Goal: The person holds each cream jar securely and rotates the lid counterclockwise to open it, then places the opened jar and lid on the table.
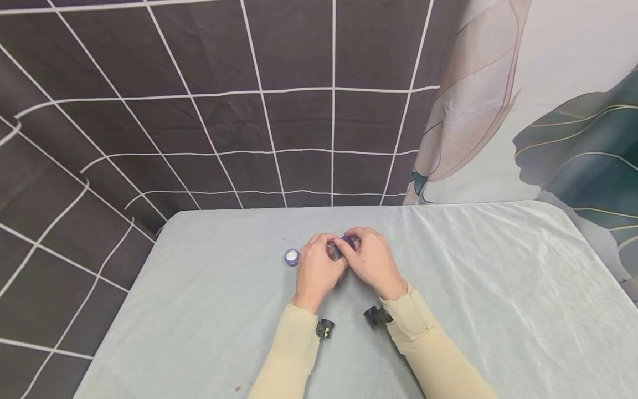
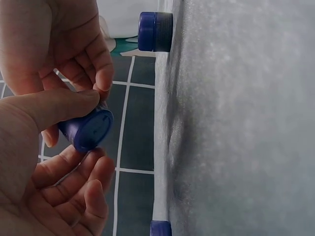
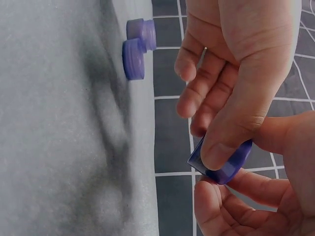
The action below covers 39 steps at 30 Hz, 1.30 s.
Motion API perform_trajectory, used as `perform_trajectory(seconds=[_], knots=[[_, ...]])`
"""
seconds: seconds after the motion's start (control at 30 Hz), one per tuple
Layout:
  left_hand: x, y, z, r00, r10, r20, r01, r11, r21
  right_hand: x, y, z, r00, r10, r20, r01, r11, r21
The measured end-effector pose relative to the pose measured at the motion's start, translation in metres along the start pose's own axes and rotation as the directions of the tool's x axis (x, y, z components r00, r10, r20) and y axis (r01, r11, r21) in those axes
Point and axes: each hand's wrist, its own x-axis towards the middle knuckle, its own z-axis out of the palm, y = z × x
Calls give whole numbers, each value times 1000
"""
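Observation:
Both hands meet over the table around a small purple jar (image 1: 348, 241), which has a round flat end (image 2: 94, 130) in the left wrist view. My left hand (image 1: 319, 267) pinches it, thumb across its side and fingers beneath. From the other side my right hand (image 1: 371, 260) holds it too, the thumb laid on the purple wall (image 3: 235, 164). Fingers cover much of the jar, so I cannot tell whether its lid is on. Just left of the left hand, a purple piece with a whitish round top (image 1: 291, 256) rests on the table.
The right wrist view shows two purple pieces standing close together on the cloth, a nearer one (image 3: 134, 59) and one with a narrower end (image 3: 141, 34). A pale grey cloth (image 1: 199, 321) covers the table. Behind it hangs a dark gridded curtain (image 1: 294, 122).

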Motion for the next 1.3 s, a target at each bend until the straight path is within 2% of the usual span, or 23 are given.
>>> perform_trajectory(seconds=[0.47,0.83,1.3], knots=[[0,2,1,999,35,-18,-36,998,-53,1,1,-2,1000,20,-16,-20,1000,18],[0,3,1,1000,16,-26,-17,999,-32,0,1,-2,1000,17,-24,-16,1000,21],[2,3,-2,999,9,-36,-11,999,-53,1,1,-2,1000,-10,-12,10,1000,16]])
